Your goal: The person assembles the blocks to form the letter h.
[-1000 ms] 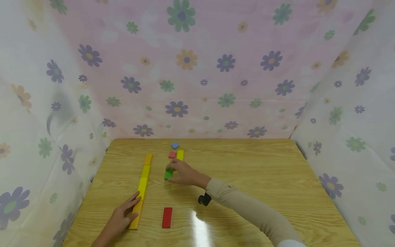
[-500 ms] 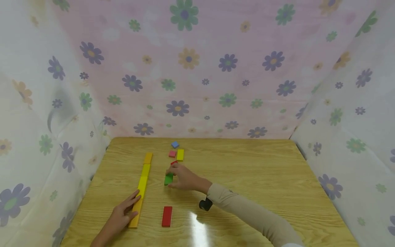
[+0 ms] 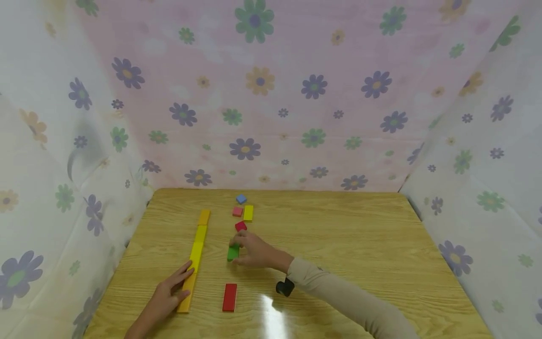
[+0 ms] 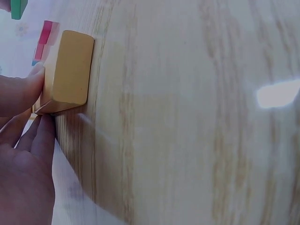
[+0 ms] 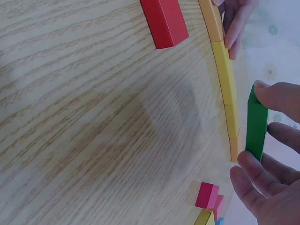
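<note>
My right hand point(image 3: 256, 250) holds a green block point(image 5: 257, 126) by its two ends, thumb at one end and fingers at the other. In the right wrist view the green block appears raised above the table. With thumb and fingers on opposite sides, my left hand point(image 3: 163, 294) grips a long orange block point(image 4: 74, 68) at the near end of a straight row. Yellow blocks point(image 3: 196, 254) continue that row away from me, and a shorter orange block point(image 3: 204, 217) ends it. A long red block point(image 3: 229, 297) lies flat, right of the row's near end.
Beyond my right hand lie a small dark red block point(image 3: 241, 226), a pink block point(image 3: 237, 211), a yellow block point(image 3: 248, 213) and a blue block point(image 3: 241, 198). Flowered cloth walls point(image 3: 288, 132) enclose the wooden table point(image 3: 347, 226) at the back and sides.
My right hand has carried the green block slightly toward me, uncovering the small dark red block and more of the yellow one behind it. My left hand stays on the orange block.
</note>
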The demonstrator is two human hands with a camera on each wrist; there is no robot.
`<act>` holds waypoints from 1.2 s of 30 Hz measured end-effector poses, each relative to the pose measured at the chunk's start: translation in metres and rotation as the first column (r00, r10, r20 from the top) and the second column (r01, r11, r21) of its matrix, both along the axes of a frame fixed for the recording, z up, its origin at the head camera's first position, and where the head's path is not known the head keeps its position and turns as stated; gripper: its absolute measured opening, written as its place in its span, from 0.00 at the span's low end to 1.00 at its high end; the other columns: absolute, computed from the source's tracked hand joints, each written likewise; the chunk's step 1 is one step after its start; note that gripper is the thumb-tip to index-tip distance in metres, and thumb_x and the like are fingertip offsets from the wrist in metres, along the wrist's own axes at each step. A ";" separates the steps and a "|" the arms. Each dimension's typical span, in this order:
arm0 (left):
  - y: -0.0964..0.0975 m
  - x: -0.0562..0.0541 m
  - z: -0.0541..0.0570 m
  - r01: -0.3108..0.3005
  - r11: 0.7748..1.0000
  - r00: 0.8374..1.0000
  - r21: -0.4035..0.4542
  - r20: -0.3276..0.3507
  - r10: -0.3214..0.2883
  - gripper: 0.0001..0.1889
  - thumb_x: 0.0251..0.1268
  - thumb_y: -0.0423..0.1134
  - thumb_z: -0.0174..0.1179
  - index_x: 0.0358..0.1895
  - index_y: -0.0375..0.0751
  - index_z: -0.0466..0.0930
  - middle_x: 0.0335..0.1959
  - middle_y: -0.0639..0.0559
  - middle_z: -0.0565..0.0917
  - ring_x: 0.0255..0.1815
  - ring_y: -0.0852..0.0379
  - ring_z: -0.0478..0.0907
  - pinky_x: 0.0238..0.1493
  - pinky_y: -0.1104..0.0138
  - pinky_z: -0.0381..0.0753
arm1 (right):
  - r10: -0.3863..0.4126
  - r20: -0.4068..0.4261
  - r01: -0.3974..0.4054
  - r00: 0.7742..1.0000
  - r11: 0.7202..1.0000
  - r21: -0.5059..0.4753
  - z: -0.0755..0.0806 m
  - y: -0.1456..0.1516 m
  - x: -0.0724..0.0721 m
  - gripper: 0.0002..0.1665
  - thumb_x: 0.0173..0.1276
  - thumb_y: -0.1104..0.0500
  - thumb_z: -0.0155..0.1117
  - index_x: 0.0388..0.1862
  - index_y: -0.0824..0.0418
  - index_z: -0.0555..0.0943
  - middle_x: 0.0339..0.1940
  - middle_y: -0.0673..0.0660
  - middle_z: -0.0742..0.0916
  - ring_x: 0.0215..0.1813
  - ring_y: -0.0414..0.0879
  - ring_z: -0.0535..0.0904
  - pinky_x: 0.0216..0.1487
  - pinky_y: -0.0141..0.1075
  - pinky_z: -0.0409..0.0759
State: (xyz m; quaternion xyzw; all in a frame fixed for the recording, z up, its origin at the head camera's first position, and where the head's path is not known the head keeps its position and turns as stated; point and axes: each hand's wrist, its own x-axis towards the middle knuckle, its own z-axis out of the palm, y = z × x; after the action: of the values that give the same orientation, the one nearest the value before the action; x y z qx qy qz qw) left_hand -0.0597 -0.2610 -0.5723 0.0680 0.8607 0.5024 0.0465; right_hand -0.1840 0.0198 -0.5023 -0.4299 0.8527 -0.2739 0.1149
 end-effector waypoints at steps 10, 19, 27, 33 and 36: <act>0.000 0.000 -0.001 -0.003 1.000 1.000 -0.026 0.004 0.003 0.29 0.56 0.23 0.62 0.64 0.35 0.71 0.70 0.45 0.63 0.69 0.45 0.58 0.55 0.79 0.66 | 0.004 -0.007 -0.004 1.000 1.000 0.012 -0.006 0.001 0.006 0.25 0.61 0.54 0.70 0.55 0.61 0.78 0.52 0.56 0.76 0.48 0.45 0.77 0.47 0.24 0.73; -0.002 -0.001 -0.002 0.002 1.000 1.000 -0.025 -0.004 -0.003 0.29 0.56 0.24 0.63 0.64 0.36 0.71 0.70 0.45 0.63 0.68 0.45 0.58 0.55 0.80 0.66 | 0.003 0.013 -0.002 1.000 1.000 -0.012 -0.014 0.001 0.011 0.24 0.60 0.54 0.71 0.54 0.61 0.79 0.51 0.54 0.77 0.47 0.43 0.77 0.46 0.24 0.73; -0.001 -0.001 -0.002 -0.008 1.000 1.000 -0.008 0.024 0.008 0.29 0.57 0.25 0.63 0.65 0.37 0.71 0.71 0.47 0.63 0.69 0.48 0.58 0.57 0.77 0.67 | 0.014 0.007 -0.014 1.000 0.999 -0.031 -0.026 0.001 0.015 0.24 0.60 0.52 0.70 0.53 0.59 0.79 0.50 0.53 0.78 0.48 0.41 0.75 0.49 0.27 0.73; -0.002 -0.001 -0.002 0.003 1.000 1.000 -0.015 0.009 -0.003 0.29 0.57 0.25 0.63 0.65 0.37 0.71 0.71 0.47 0.63 0.69 0.47 0.58 0.56 0.78 0.66 | 0.019 0.004 -0.019 1.000 0.999 -0.039 -0.031 0.002 0.018 0.23 0.60 0.52 0.70 0.53 0.59 0.80 0.49 0.51 0.77 0.48 0.40 0.74 0.48 0.25 0.73; -0.002 -0.001 -0.001 0.004 1.000 1.000 -0.024 -0.006 -0.004 0.29 0.57 0.25 0.63 0.65 0.37 0.71 0.71 0.47 0.63 0.69 0.47 0.58 0.56 0.79 0.65 | 0.016 0.011 -0.016 1.000 0.999 -0.038 -0.033 0.003 0.019 0.23 0.60 0.51 0.70 0.53 0.58 0.79 0.50 0.50 0.77 0.48 0.38 0.74 0.48 0.25 0.72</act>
State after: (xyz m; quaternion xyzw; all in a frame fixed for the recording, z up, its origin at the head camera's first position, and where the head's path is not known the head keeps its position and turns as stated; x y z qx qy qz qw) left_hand -0.0610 -0.2634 -0.5737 0.0707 0.8667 0.4917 0.0458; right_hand -0.1651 0.0224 -0.5352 -0.4371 0.8432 -0.2917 0.1136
